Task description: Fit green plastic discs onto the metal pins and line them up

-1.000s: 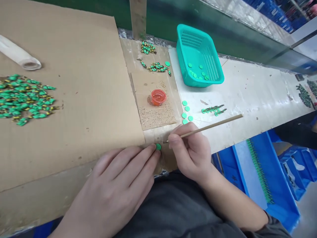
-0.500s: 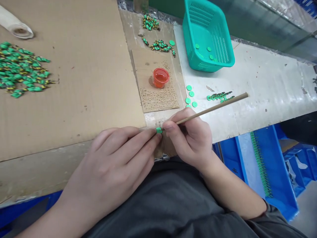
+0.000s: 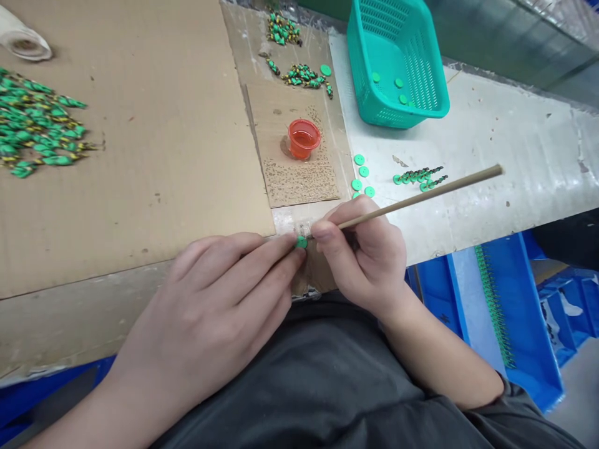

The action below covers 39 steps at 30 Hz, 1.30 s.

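While a round, smooth green button [image 3: 302,242] sits near the front edge of the desk [image 3: 505,131], a red cup [image 3: 304,140] stands at 12 o'clock from it on speckled brown cardboard [image 3: 302,181], with a perforated plastic basket [image 3: 393,118] at 1 o'clock. Worn white surface stretches away towards 2 o'clock; the near edge runs just below, at 6 o'clock. From 8 o'clock, the left hand [image 3: 224,305] has its fingertips clamped on the button. At 3 o'clock, the right hand [image 3: 365,259] grips a slim wooden stick [image 3: 421,197]; whether its tip touches the button is unclear.
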Each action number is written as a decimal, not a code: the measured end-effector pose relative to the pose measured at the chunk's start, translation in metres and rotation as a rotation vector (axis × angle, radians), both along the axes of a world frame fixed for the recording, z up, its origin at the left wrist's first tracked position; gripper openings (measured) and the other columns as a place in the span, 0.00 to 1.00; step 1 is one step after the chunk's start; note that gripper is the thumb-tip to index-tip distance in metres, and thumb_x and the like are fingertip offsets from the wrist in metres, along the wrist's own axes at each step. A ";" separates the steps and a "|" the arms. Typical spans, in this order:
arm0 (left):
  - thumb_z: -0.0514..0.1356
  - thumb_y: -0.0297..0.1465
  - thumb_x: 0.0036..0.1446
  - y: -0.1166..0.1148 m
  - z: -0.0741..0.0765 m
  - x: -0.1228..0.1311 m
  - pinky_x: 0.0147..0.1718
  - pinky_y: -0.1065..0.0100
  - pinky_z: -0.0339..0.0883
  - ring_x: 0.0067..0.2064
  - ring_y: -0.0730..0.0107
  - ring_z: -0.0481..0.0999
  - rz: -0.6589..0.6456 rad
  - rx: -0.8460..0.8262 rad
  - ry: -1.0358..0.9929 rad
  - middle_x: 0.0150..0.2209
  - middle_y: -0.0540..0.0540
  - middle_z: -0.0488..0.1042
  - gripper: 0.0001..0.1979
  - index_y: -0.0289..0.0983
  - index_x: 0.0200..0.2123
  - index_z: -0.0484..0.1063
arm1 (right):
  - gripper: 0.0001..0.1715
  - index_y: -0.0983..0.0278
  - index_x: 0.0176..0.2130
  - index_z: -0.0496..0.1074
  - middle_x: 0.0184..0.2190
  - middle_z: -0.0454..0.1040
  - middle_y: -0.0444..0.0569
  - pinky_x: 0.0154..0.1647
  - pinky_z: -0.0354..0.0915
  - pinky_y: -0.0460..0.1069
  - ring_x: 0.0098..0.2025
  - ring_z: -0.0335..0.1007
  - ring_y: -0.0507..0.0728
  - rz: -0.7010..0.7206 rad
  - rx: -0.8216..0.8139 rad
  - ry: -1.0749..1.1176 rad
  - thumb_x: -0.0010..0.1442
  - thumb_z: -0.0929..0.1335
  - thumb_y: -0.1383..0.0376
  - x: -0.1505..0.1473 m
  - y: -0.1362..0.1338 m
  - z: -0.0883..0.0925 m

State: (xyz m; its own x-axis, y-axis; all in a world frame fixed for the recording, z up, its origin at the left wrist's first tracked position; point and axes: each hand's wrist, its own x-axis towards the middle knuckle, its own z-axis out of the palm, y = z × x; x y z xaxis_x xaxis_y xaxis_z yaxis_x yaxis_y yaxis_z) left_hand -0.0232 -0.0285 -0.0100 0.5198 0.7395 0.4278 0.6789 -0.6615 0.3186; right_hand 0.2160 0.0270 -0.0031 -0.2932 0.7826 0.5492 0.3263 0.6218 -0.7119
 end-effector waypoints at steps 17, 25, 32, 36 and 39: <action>0.58 0.36 0.85 0.024 0.011 0.012 0.46 0.49 0.79 0.46 0.54 0.83 0.064 -0.129 -0.032 0.47 0.46 0.85 0.10 0.45 0.59 0.80 | 0.13 0.56 0.44 0.74 0.35 0.76 0.40 0.30 0.74 0.48 0.30 0.75 0.50 -0.103 -0.067 0.208 0.86 0.73 0.60 -0.003 -0.002 -0.006; 0.63 0.37 0.84 0.011 0.011 0.013 0.51 0.45 0.80 0.52 0.51 0.86 0.175 -0.100 -0.072 0.51 0.46 0.87 0.04 0.49 0.55 0.79 | 0.15 0.56 0.42 0.73 0.34 0.78 0.40 0.32 0.74 0.48 0.32 0.78 0.51 -0.073 -0.045 0.138 0.87 0.72 0.61 0.001 -0.002 -0.002; 0.65 0.30 0.81 -0.007 0.007 0.003 0.56 0.41 0.83 0.60 0.52 0.91 0.092 -0.024 0.030 0.64 0.52 0.91 0.18 0.49 0.68 0.78 | 0.13 0.55 0.43 0.72 0.36 0.78 0.41 0.38 0.75 0.51 0.37 0.79 0.54 0.029 0.059 -0.028 0.85 0.72 0.66 0.005 -0.001 -0.003; 0.64 0.33 0.81 -0.006 0.005 0.005 0.58 0.39 0.85 0.60 0.52 0.91 0.120 -0.016 0.028 0.62 0.53 0.92 0.16 0.49 0.66 0.83 | 0.13 0.54 0.43 0.72 0.35 0.78 0.41 0.39 0.77 0.53 0.37 0.79 0.55 0.029 0.046 -0.083 0.85 0.73 0.65 0.005 -0.002 -0.002; 0.64 0.33 0.82 -0.006 0.004 0.006 0.54 0.37 0.85 0.59 0.51 0.92 0.111 -0.010 0.034 0.62 0.51 0.92 0.15 0.47 0.66 0.83 | 0.13 0.54 0.44 0.72 0.36 0.79 0.41 0.39 0.77 0.53 0.36 0.79 0.55 0.031 0.044 -0.077 0.85 0.72 0.67 0.005 -0.003 -0.002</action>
State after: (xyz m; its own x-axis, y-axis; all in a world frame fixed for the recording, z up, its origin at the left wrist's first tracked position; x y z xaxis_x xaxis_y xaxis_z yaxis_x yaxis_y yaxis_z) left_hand -0.0169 -0.0343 -0.0058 0.4483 0.7977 0.4033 0.7586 -0.5782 0.3003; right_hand 0.2207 0.0243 -0.0052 -0.3597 0.7478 0.5580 0.3590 0.6629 -0.6570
